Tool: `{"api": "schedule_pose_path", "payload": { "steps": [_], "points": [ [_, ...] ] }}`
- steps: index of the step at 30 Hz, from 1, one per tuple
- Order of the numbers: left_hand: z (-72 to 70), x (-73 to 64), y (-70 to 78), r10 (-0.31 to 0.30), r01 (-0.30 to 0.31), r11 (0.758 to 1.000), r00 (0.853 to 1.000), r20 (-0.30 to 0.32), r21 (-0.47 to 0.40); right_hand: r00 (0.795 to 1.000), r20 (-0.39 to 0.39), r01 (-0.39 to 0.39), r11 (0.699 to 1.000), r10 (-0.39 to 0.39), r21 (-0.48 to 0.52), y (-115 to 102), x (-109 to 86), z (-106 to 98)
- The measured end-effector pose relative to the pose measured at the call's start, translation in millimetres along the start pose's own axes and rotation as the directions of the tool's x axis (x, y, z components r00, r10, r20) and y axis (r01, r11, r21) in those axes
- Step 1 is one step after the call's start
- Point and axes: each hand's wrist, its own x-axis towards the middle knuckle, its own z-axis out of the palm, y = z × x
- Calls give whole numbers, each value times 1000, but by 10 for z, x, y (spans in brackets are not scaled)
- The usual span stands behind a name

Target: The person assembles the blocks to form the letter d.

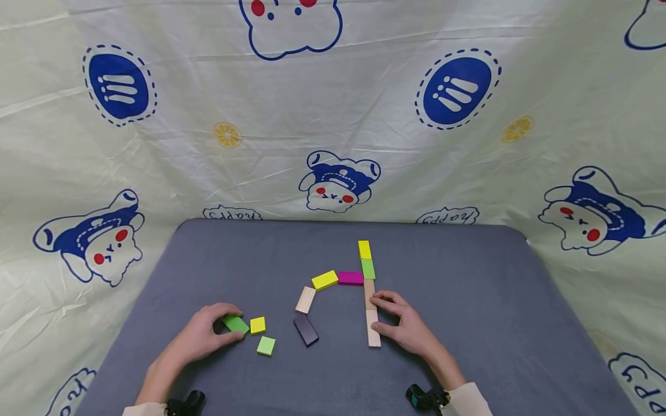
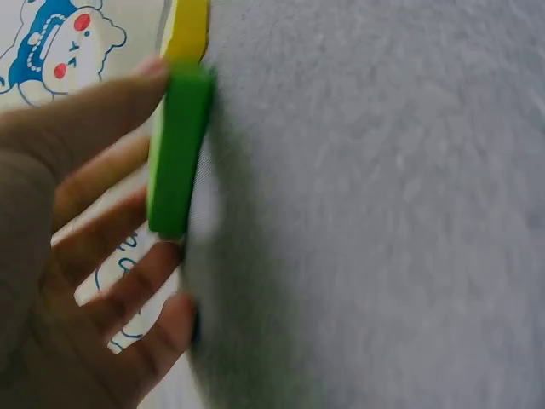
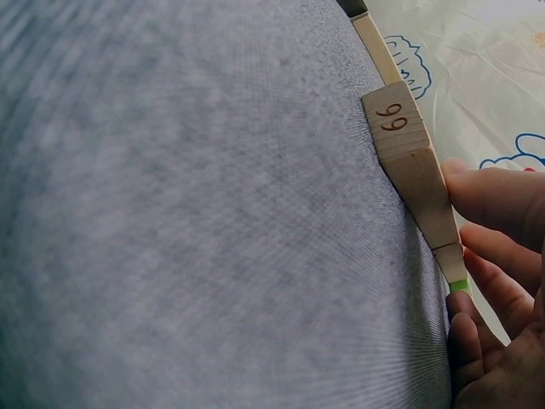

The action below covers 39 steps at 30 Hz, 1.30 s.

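Observation:
My left hand (image 1: 204, 332) pinches a green block (image 1: 236, 324) between thumb and fingers, at the left of the table. Just right of it lie a small yellow block (image 1: 257, 325) and a light green block (image 1: 266, 346). On the other side, my right hand (image 1: 410, 330) touches the right side of two plain wooden blocks set end to end, its fingertips at the farther wooden block (image 1: 369, 293) and its thumb by the nearer wooden block (image 1: 373, 332). The number 66 shows on the near block's end (image 3: 392, 118) in the right wrist view.
Beyond the wooden pair, a green block (image 1: 368, 268) and a yellow block (image 1: 365, 249) continue the straight row. From its left side curves a chain: a magenta block (image 1: 351, 278), a yellow block (image 1: 325, 280), a wooden block (image 1: 305, 300) and a dark block (image 1: 306, 330). A printed sheet (image 1: 333, 115) hangs behind the table.

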Motion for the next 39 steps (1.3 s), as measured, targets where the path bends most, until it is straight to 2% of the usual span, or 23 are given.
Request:
{"api": "schedule_pose_path", "payload": {
  "steps": [4,6,9,11,21,27,30,34,39],
  "points": [
    [39,54,18,-44,46,998,997,-59,33,1000,2,-16,1000,16,2,-1,1,-4],
    [38,54,16,-29,30,999,998,-47,38,1000,5,-23,1000,23,-4,-10,3,-2],
    [19,59,14,29,-29,999,1000,1,39,999,2,-36,999,36,4,-14,-3,-9],
    [1,56,27,41,-42,998,999,30,41,999,1,-33,999,33,3,-13,-4,-13],
    [-74,37,85,-3,1,999,999,36,49,1000,4,-17,1000,17,13,-26,-4,-12],
    [-155,58,208,-30,28,999,999,41,46,1000,15,4,1000,-5,18,-9,-31,-19],
    [-181,101,297,3,-5,999,999,54,36,1000,24,-1,1000,0,25,18,-45,-16],
    [-188,179,413,78,-80,996,995,55,26,1000,21,-2,1000,2,19,42,-45,-19],
    [-139,237,530,132,-133,991,990,47,14,1000,26,4,1000,-5,21,34,-10,-27]
  ]
}}
